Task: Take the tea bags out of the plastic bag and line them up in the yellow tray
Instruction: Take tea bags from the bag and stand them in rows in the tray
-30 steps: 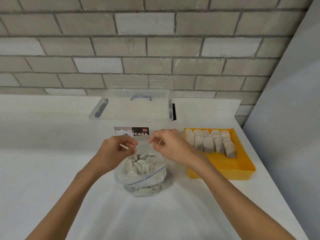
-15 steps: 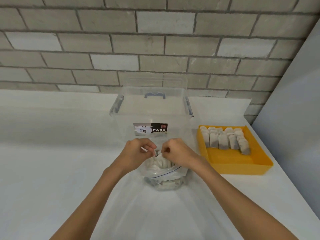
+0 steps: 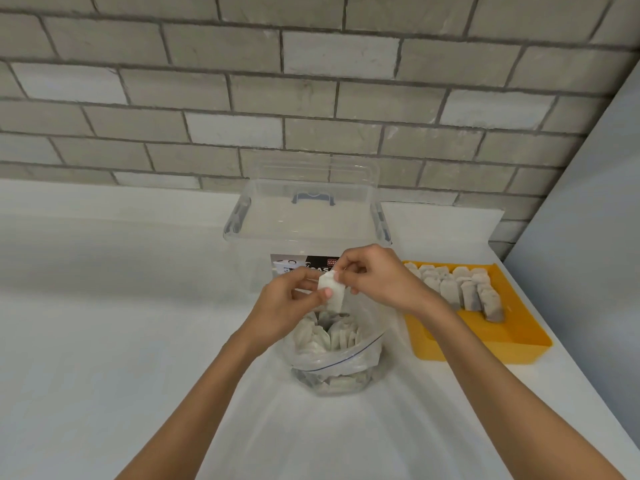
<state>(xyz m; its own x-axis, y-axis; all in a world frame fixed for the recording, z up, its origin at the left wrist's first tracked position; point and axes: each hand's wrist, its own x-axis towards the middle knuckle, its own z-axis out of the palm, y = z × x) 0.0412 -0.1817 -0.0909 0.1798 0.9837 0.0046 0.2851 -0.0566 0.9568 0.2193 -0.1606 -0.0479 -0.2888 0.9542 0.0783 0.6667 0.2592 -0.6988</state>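
Observation:
A clear plastic bag (image 3: 341, 362) with a blue zip line stands open on the white counter, holding several pale tea bags. Just above its mouth both hands hold one white tea bag (image 3: 332, 294). My left hand (image 3: 292, 304) pinches its lower edge with the thumb, and my right hand (image 3: 375, 278) pinches its upper corner. The yellow tray (image 3: 512, 336) lies to the right of the plastic bag, with several tea bags (image 3: 460, 289) lined up in rows in its far half; its near half is bare.
A clear storage box (image 3: 308, 226) with grey handles and a dark label stands right behind the hands. A brick wall runs along the back. A grey panel (image 3: 595, 202) rises at the right, beside the tray. The white counter (image 3: 104, 341) stretches to the left.
A tea bag has come up out of the plastic bag and hangs between both hands, which rose slightly. The camera view has shifted, so everything sits further right.

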